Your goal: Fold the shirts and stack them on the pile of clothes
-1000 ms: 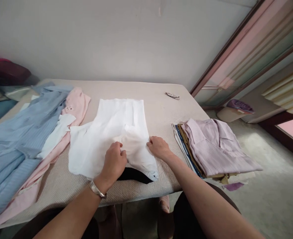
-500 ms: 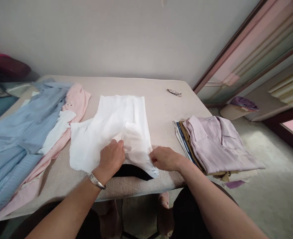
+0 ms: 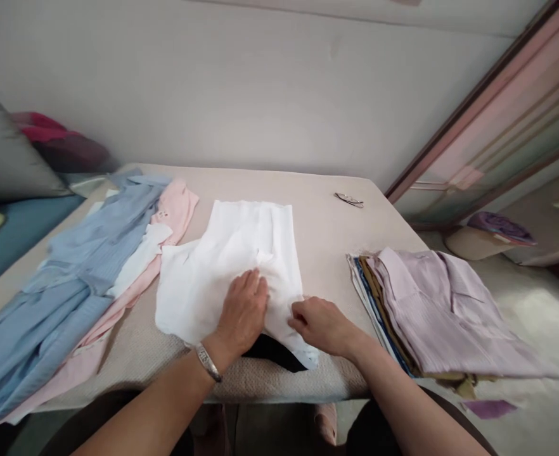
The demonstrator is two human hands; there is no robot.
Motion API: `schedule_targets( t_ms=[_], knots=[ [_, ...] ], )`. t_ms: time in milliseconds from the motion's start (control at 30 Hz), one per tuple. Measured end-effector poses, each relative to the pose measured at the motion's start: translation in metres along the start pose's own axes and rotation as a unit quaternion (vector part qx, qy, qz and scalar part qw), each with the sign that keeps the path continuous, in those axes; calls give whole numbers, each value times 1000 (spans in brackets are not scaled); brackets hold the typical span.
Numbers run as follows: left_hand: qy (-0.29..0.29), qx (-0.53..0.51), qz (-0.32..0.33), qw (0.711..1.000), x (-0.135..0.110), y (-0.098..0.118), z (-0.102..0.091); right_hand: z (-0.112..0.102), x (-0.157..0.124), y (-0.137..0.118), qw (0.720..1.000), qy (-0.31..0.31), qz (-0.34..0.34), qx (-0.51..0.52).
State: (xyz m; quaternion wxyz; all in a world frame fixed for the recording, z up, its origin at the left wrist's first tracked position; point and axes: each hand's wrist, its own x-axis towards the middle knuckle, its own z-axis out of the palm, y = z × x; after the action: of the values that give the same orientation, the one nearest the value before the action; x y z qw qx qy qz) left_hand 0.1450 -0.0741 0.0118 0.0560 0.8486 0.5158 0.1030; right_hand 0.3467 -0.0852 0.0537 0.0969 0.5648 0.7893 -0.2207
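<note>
The padded table (image 3: 317,190) fills the view, running away toward the far wall. Along its left side sprawls the blue garment (image 3: 70,278), loose and unfolded, with the pink garment (image 3: 177,206) lying just beside it and partly under it.

Dead centre lies the white garment (image 3: 241,247), spread flat. Its long axis runs near to far, and a flap juts out to the left at the near end. Over on the right, well apart from it, sits the stack of folded shirts (image 3: 441,304), a lilac one on top, overhanging the table's near right corner.

Now the hands, both at the near end of the white garment. The left hand (image 3: 242,310) lies palm down on the cloth, fingers stretched out and released, pressing flat near the middle. The right hand (image 3: 322,326) is just to its right, fingers curled in and clenched on the garment's near right edge. So the cloth stretches away from both hands, far and to the left, and the right hand is the one on the hem.

Beneath that near edge a dark cloth (image 3: 274,351) peeks out; what it is cannot be made out from here.

Far right on the table rests a pair of glasses (image 3: 350,200). A metal bracelet (image 3: 208,362) circles the left wrist.
</note>
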Motion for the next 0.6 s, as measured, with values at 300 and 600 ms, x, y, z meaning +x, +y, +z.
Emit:
schedule_targets(
  t_ms=[300, 600],
  knots=[
    [13, 31, -336, 941, -26, -76, -67, 15, 16, 16, 997, 0, 17, 75],
    [19, -210, -495, 843, -53, -171, -69, -36, 116, -66, 977, 106, -10, 183]
  ],
)
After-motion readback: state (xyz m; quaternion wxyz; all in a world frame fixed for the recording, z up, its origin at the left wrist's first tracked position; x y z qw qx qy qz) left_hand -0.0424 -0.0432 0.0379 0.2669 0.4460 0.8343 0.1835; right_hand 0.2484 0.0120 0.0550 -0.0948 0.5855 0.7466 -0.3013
